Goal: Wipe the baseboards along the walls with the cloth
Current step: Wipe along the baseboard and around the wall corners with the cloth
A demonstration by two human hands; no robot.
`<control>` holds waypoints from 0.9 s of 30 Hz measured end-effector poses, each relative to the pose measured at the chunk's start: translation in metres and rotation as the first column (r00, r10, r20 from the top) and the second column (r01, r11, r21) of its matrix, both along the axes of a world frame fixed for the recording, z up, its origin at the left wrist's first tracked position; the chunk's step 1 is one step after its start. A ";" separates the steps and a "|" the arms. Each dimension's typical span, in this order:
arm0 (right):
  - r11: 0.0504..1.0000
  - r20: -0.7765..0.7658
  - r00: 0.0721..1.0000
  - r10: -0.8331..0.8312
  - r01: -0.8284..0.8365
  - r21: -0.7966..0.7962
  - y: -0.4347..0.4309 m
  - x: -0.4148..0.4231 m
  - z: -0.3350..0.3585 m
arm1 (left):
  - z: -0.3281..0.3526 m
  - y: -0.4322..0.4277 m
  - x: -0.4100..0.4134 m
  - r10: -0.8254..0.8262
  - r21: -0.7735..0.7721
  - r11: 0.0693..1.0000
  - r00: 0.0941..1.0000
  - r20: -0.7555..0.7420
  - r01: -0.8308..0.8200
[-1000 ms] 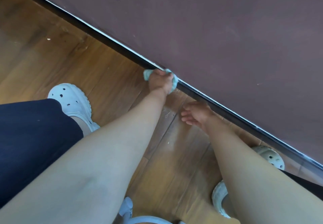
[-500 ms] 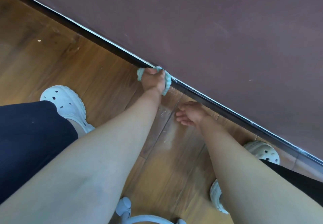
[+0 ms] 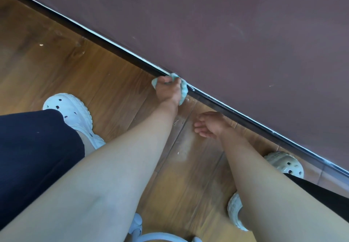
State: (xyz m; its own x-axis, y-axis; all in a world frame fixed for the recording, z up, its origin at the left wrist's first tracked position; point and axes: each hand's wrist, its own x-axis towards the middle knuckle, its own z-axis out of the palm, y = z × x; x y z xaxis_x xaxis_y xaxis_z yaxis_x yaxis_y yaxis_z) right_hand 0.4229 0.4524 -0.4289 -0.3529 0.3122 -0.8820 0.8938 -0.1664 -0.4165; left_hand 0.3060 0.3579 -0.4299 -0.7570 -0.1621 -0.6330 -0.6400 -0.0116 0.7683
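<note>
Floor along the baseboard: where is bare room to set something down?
Bare wooden floor lies between the baseboard and the left clog. A narrower strip runs between the left forearm and right forearm. Crowded where the left hand holds the cloth beside the right hand.

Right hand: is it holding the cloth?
No, the right hand is empty; the left hand grips the cloth at the baseboard.

Most of the cloth is buried under the left hand, the right shoe has its middle behind the right arm, and some white thing gets cut off bottom center.
</note>
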 end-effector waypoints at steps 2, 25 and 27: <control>1.000 0.001 1.000 -0.003 0.003 0.000 -0.002 -0.002 0.000 | -0.005 0.003 0.012 -0.147 0.018 0.989 0.989 0.035 0.146; 1.000 -0.005 1.000 0.010 -0.010 -0.011 0.005 -0.001 0.001 | -0.008 0.002 0.003 0.035 -0.069 0.997 0.999 -0.027 -0.037; 1.000 -0.004 1.000 -0.003 0.003 -0.008 0.008 -0.002 0.002 | -0.008 0.002 0.004 -0.038 -0.073 0.997 0.999 -0.024 0.036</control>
State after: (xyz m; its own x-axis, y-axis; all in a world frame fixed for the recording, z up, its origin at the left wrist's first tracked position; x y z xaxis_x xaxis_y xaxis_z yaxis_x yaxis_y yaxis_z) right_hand 0.4208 0.4601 -0.4271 -0.3557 0.3063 -0.8830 0.8915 -0.1724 -0.4190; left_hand 0.3101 0.3601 -0.4383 -0.7789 -0.1782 -0.6013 -0.6194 0.0684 0.7821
